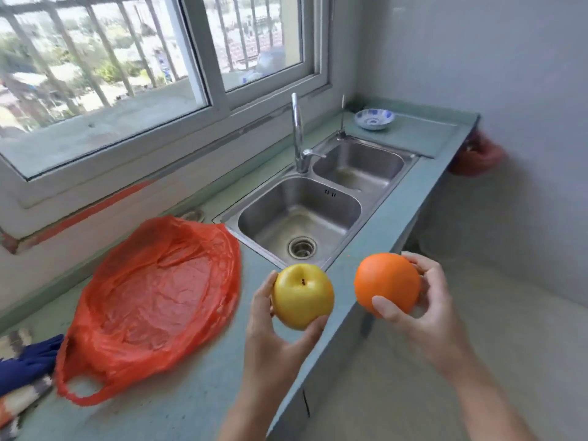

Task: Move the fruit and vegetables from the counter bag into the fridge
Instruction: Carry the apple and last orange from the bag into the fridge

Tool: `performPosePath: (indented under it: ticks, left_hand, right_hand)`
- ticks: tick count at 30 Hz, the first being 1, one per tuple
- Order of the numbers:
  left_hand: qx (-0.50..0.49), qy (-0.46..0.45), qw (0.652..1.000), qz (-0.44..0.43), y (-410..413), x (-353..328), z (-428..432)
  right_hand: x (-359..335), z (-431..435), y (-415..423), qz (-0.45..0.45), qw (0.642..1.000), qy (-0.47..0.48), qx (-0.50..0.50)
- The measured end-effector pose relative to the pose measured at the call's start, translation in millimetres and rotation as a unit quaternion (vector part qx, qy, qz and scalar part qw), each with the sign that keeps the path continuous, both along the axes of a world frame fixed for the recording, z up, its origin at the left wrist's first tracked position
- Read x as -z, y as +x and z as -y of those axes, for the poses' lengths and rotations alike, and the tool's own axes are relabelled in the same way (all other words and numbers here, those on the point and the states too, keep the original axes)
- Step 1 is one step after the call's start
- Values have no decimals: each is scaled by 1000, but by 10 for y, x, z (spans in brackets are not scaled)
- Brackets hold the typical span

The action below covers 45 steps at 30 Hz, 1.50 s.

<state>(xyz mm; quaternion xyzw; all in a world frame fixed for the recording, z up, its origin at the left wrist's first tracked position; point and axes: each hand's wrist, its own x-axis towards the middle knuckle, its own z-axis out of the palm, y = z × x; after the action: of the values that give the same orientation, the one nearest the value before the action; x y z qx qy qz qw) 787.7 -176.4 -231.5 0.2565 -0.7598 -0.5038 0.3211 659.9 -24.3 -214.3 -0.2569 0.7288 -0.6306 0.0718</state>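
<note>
Gripping a yellow apple [302, 296], the left hand [273, 342] hovers beside the right hand [429, 310], whose fingers clasp an orange [386, 283].

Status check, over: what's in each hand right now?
Left hand: round yellow fruit. Right hand: round orange. Orange plastic bag flat on counter. Nothing blocking.

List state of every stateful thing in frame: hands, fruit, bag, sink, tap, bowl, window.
left hand: closed around yellow fruit, held up off the counter
right hand: closed around orange, held up past the counter edge
red plastic bag: lying flat, looks empty
double sink: both basins empty
tap: no water running
patterned bowl: upright on counter
window: looks shut
</note>
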Motion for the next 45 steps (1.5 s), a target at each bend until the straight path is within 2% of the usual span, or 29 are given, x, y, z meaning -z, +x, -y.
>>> performPosePath:
  ticks: [6, 11, 17, 24, 33, 39, 45]
  left_hand:
    - [119, 26, 992, -18, -1087, -139, -914]
    - [266, -2, 964, -18, -2142, -197, -1993]
    - [414, -2, 910, -32, -2888, -278, -3261]
    - [534, 4, 845, -22, -3432, -192, -4272]
    - [646, 33, 762, -11, -4457, -129, -5347]
    - [707, 16, 707, -23, -5477, -436, -6192]
    - [758, 29, 651, -39, -6081, -582, -7062]
  right_hand:
    - [-38, -1130, -677, -28, 991, -2, 132]
    - [-125, -2369, -1199, -61, 966, -5, 253]
    - [-186, -3656, -1444, -67, 910, -35, 408]
    - [-92, -4538, -1476, -44, 849, -69, 522]
    - [-46, -5389, -1976, -42, 767, -24, 640]
    - [-279, -5926, -2658, -54, 724, 4, 688]
    - [-462, -6527, -3004, -75, 656, 45, 750]
